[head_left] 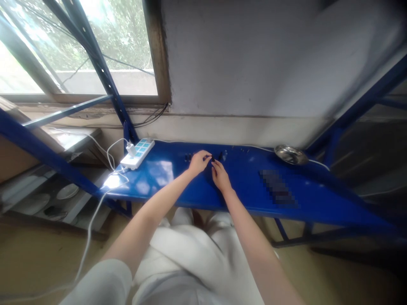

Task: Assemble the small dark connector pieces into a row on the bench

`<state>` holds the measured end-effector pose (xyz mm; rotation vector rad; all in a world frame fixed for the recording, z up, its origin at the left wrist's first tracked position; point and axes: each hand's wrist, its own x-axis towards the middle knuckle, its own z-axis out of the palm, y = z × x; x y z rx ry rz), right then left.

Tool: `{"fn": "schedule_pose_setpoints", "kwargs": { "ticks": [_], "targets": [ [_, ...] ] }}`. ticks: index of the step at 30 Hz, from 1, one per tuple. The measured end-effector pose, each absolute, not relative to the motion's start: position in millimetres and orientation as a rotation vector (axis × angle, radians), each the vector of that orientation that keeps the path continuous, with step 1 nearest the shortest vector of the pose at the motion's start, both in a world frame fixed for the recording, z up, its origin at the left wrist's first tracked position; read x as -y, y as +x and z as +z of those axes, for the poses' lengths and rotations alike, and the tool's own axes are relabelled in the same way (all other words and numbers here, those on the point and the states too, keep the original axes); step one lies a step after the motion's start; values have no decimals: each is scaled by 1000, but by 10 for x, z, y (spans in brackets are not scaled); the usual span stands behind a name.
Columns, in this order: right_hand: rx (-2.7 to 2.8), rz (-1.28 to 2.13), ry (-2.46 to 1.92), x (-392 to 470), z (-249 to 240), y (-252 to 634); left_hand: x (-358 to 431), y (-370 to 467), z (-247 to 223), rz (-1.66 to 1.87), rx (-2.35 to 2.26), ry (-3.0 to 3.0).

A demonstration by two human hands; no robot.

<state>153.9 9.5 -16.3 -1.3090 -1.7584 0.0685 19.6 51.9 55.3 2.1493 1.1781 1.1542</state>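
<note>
My left hand (199, 162) and my right hand (220, 174) meet above the middle of the blue table (190, 188). Between their fingertips is a small dark piece (213, 159), too small to identify, with the fingers of both hands closed around it. Several small dark parts (188, 157) lie just left of my left hand. Beyond my right hand are another dark part (220, 155) and some small clear pieces (225, 154).
A white power strip (138, 154) with a plugged-in charger sits at the table's left end, its cable hanging over the edge. At the right are a shiny metal dish (291, 154) and a blurred dark object (278, 187). Blue posts flank the table.
</note>
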Motion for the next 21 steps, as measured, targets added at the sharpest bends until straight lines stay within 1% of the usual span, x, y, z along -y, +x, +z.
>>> {"fn": "schedule_pose_setpoints", "kwargs": {
  "ticks": [7,18,21],
  "targets": [
    [1751,78,-1335,-73,-134,1527,-544,246,666,1074,-1103,2153],
    [1744,76,-1311,-58,-131,1537,-708,208,789,801,-1033,2454],
    [1760,78,-1290,-61,-140,1539,-829,186,868,730,-1107,2530]
  ]
}}
